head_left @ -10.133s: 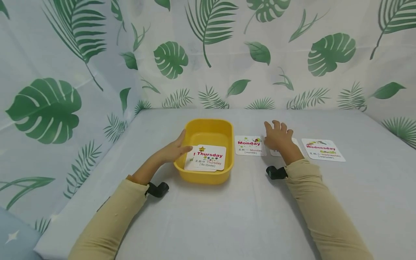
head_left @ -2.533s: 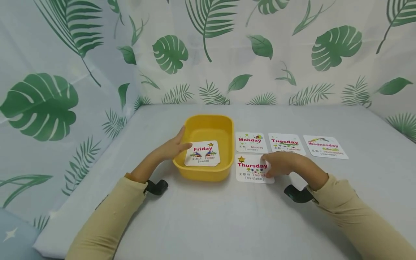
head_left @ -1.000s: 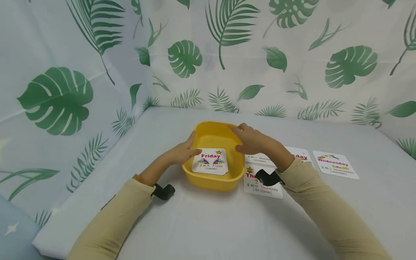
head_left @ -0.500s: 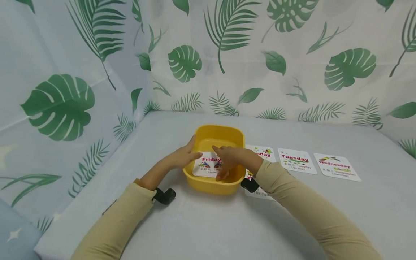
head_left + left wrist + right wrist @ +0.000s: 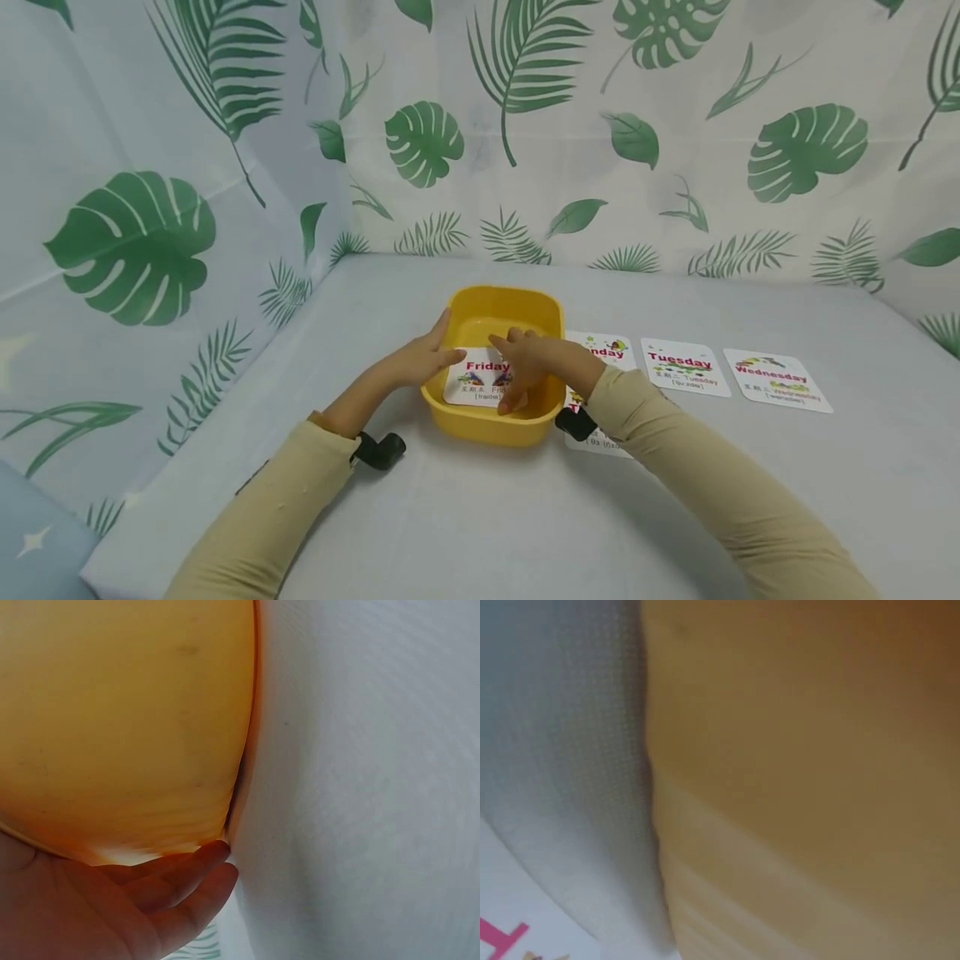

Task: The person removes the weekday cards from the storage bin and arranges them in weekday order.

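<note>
A yellow plastic tub (image 5: 487, 428) stands on the white-covered table, with a white Friday card (image 5: 471, 382) lying in its near half. My left hand (image 5: 411, 362) holds the tub's left side, thumb over the rim; the left wrist view shows its fingers (image 5: 180, 889) along the outer wall. Reaching over the right rim, my right hand (image 5: 536, 360) spans the Friday card's right part, thumb at the near edge and fingers at the far edge. The right wrist view shows mostly tub wall (image 5: 802, 750), so those fingertips are hidden there.
Right of the tub, Monday (image 5: 611, 352), Tuesday (image 5: 684, 367) and Wednesday (image 5: 778, 380) cards lie in a row. A Thursday card (image 5: 592, 442) lies below Monday, partly under the right forearm. Leaf-printed cloth (image 5: 555, 167) hangs behind the table.
The Thursday card went from the tub to the table below Monday, uncovering Friday. My right hand then moved left into the tub onto the Friday card. The left hand stays at the tub.
</note>
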Tool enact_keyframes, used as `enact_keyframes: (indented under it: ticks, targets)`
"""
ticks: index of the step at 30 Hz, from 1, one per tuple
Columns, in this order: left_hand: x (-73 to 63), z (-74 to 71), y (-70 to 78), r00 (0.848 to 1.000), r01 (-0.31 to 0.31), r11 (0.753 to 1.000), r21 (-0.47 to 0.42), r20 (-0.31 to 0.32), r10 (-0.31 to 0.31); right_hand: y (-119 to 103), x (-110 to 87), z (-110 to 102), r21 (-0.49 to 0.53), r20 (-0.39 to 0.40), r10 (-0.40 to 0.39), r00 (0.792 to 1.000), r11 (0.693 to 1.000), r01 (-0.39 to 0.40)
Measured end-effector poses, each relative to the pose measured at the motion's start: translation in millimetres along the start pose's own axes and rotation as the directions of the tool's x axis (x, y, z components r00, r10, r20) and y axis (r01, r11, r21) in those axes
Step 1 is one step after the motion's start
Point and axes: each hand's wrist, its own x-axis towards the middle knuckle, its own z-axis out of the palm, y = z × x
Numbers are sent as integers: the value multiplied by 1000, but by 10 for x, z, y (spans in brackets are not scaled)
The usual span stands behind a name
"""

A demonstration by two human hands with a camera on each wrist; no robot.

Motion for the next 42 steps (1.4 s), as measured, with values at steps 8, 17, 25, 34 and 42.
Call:
enact_keyframes:
  ticks: [8,17,25,34,42]
  targets:
    - [-13,-17,12,1000,-21,1000,-2,7,21,71,-16,29,159,-173,-137,975,973,165]
    - [-26,3,21,1000,-1,1000,-31,-2,1,113,-63,25,256,-282,-121,952,947,196]
    - [-27,5,25,1000,-2,999,-41,0,2,194,-50,39,254,-348,-230,909,910,328]
    - [-9,46,7,1000,-9,998,-64,11,10,321,-193,81,268,-443,-273,854,869,417]
    - [-22,31,24,1000,-5,999,-37,-3,5,501,-374,35,400,-467,-195,862,823,403]
